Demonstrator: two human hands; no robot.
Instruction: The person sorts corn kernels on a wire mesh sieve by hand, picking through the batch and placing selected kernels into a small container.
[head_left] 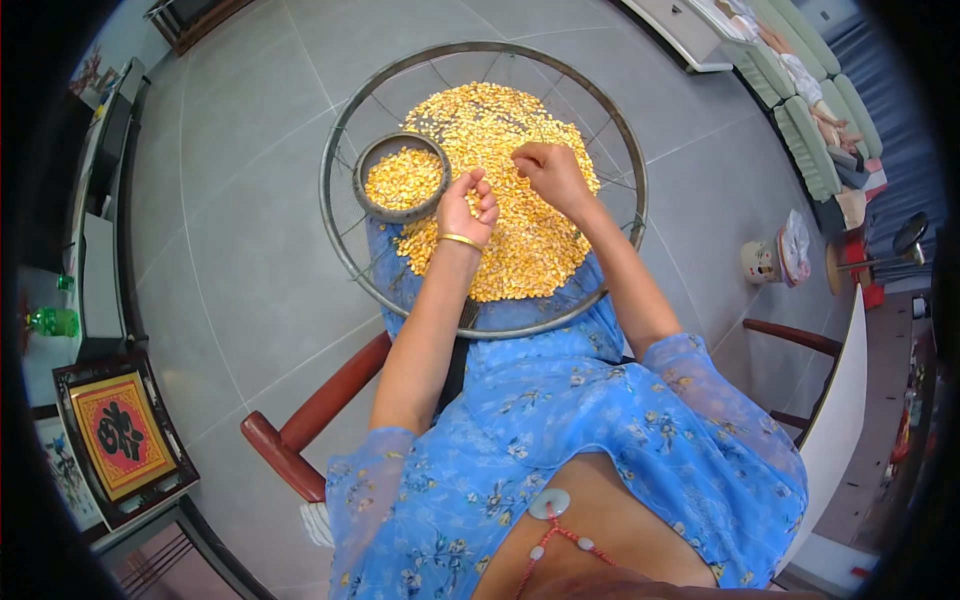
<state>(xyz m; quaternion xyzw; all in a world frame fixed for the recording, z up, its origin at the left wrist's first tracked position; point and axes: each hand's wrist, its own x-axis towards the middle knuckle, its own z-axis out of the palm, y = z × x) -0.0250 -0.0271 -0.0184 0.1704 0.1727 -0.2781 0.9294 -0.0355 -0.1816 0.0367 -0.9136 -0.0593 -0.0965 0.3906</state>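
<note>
A wide round sieve (326, 190) with a metal-looking rim rests across my lap, and loose yellow corn kernels (520, 255) are spread over its mesh. Inside it, at the left, stands a dark grey bowl (400, 214) partly filled with kernels. My left hand (468, 210), with a gold bangle at the wrist, is turned palm up beside the bowl, its fingers curled. Over the kernels to the right, my right hand (553, 175) has thumb and fingertips pinched together. What lies within either hand's fingers is too small or hidden to make out.
A red-brown wooden chair arm (310, 425) is at my left. A framed sign (122, 432) stands farther left. On the right are a white bin (760, 262), a white table edge (840, 420) and a pale green sofa (808, 150) with a person's legs on it.
</note>
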